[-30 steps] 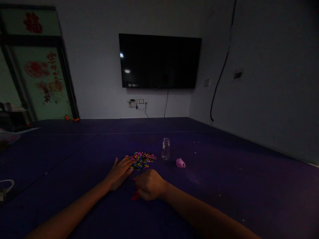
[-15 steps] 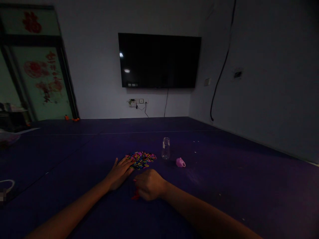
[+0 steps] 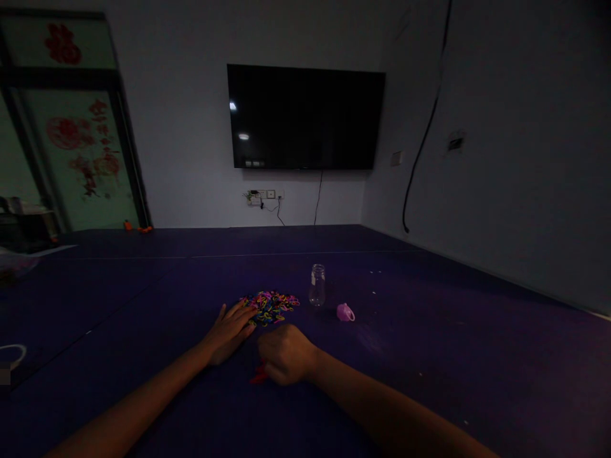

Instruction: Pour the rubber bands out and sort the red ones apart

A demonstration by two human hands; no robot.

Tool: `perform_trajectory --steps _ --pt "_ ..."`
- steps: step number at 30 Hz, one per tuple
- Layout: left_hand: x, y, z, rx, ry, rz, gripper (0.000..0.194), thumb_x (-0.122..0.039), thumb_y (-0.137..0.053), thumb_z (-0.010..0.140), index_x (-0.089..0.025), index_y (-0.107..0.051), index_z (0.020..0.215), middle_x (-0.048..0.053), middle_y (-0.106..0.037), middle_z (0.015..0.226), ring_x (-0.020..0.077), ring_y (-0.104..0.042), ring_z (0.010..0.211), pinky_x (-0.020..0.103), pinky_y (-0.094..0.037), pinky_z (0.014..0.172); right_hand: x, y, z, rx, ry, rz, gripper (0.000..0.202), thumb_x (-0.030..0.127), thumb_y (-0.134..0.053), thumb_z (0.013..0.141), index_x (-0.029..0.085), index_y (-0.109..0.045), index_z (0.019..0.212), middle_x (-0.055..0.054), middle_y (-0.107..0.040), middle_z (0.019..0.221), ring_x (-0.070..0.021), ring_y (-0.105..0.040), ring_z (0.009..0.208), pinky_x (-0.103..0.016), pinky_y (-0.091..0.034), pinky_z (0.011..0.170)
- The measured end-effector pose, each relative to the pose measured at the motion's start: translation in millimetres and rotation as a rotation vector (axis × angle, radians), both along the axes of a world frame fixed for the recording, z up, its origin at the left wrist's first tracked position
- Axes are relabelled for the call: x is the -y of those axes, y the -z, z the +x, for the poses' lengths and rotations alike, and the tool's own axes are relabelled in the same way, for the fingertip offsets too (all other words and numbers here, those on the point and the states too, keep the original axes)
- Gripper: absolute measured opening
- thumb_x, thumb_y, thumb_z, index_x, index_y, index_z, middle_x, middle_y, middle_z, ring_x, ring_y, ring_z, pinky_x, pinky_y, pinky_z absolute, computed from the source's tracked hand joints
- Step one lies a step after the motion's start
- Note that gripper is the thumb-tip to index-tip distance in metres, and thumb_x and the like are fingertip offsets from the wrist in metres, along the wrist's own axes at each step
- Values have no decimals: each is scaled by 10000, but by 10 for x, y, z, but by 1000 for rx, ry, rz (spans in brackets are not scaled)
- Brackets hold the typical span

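My left hand lies flat and open on the purple surface, fingertips touching the near left edge of a pile of small multicoloured rubber bands. My right hand is closed, its fingers curled down over a few red bands on the near side of the pile. Whatever sits between those fingertips is hidden. Behind and to the right of the pile, a clear bottle stands upright without a lid. A pink cap with a loop lies to its right.
The purple surface reaches back to the wall, with small white specks on its right part. A white curved thing shows at the left edge. A television hangs ahead, and a black cable runs down the right wall.
A red bit that showed at my right fingertips is out of sight now. My right hand stays in nearly the same place over the red bands; my left hand has not moved.
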State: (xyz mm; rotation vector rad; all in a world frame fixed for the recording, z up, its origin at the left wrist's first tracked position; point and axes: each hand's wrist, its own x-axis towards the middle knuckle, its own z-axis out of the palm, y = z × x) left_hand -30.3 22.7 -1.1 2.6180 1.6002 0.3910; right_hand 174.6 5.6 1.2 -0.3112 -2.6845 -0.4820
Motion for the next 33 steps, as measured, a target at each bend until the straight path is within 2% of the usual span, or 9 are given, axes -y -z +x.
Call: perform_trajectory --steps 5,12,16,26,33 --pt "29 -41 13 -14 3 -29 505 -452 -266 946 -238 -383 1388 68 -401 1444 294 -218 1381 627 -116 1071 -4 10 -10 -6 16 1 126 265 -419 768 194 -513 720 -35 -590 691 -147 -499 567 -276 -329 501" --pt "54 -46 10 -17 -1 51 495 -454 -253 950 -214 -463 1328 75 -480 1383 271 -290 1349 595 -105 1091 -19 19 -7 -20 25 9 125 267 -412 772 191 -504 733 -32 -583 689 -150 -497 561 -279 -314 493" --pt "59 -43 10 0 3 95 466 -454 -271 947 -241 -500 1292 68 -530 1330 264 -344 1316 587 -116 1093 -16 14 -5 -23 36 4 122 263 -412 773 192 -505 737 -32 -594 701 -150 -503 563 -278 -316 490" --pt "-4 25 -17 -4 -10 36 475 -453 -280 946 -235 -458 1329 76 -450 1406 281 -282 1351 623 -125 1072 -29 34 -2 -37 35 -17 108 256 -427 770 192 -499 721 -35 -593 694 -150 -510 581 -277 -323 504" --pt "59 -34 2 15 20 118 418 -416 -315 945 -238 -528 1257 74 -518 1333 269 -355 1307 608 -135 1079 -27 40 -1 -48 43 -40 110 264 -423 783 197 -490 728 -30 -591 710 -153 -510 586 -279 -343 506"
